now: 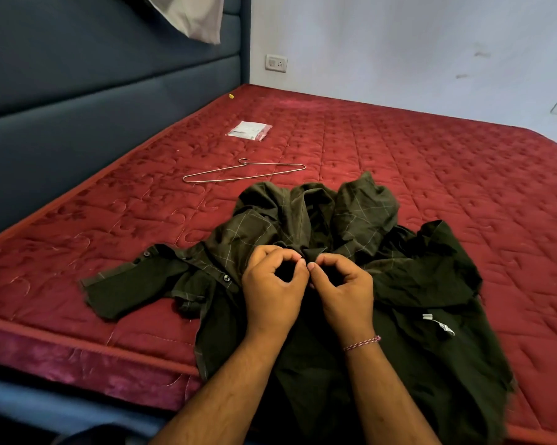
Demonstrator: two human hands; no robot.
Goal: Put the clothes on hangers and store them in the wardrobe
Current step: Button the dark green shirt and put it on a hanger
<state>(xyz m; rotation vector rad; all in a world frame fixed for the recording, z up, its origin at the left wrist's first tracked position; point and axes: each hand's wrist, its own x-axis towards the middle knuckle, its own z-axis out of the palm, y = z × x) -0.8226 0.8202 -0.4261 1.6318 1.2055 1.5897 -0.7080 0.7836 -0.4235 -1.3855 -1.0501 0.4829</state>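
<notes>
Red mattress (399,149) carries the shirt (431,277), both hands, left (270,290) and right (344,290), pinching its placket together; hanger (243,173) lies beyond, up-left, nearer the left hand, long axis crosswise.

Left hand (272,292), right hand (343,289) side by side, fingertips pinching.

One dark checked shirt (319,226), one wire hanger (243,173), one plastic packet (250,130), two hands (272,284)
</notes>
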